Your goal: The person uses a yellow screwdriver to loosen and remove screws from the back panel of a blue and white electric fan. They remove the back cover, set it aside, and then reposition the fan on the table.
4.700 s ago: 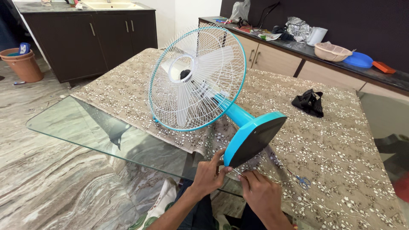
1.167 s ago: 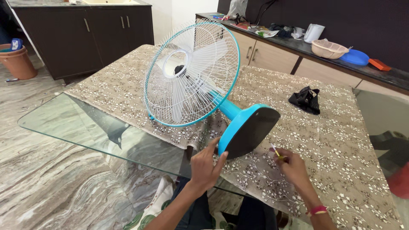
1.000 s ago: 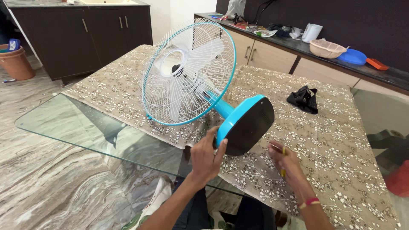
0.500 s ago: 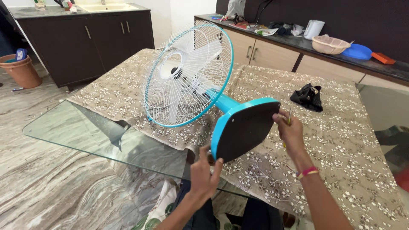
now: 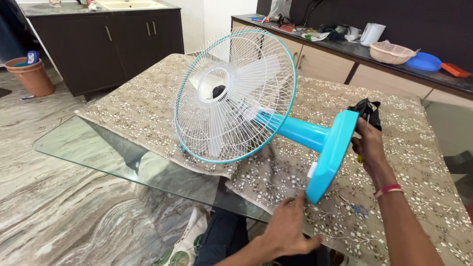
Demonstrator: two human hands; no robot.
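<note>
Status: table fan (image 5: 236,93) laid on its side on patterned cloth (image 5: 148,103) over glass table (image 5: 98,152). Grille rim resting on cloth, blue stem roughly level, base (image 5: 331,157) raised clear of cloth and turned edge-on to camera. Grille, blades and base all in place on stem; no detached part or loose screw visible on cloth. Underside of base facing right, out of view; condition of any fastener there not determinable.

Right hand (image 5: 367,145) behind upper part of base, fingers closed round slim yellow-handled tool (image 5: 360,158), metal tip pointing up. Left hand (image 5: 290,231) at near table edge, fingers spread, holding nothing, one fingertip touching lower corner of base. Judged: work on base under way, nothing visibly completed.

Count: one fan; three white blades visible; one tool in hand; one pair of blue scissors (image 5: 355,209) on cloth near base; one black pouch (image 5: 367,108) behind right hand.
</note>
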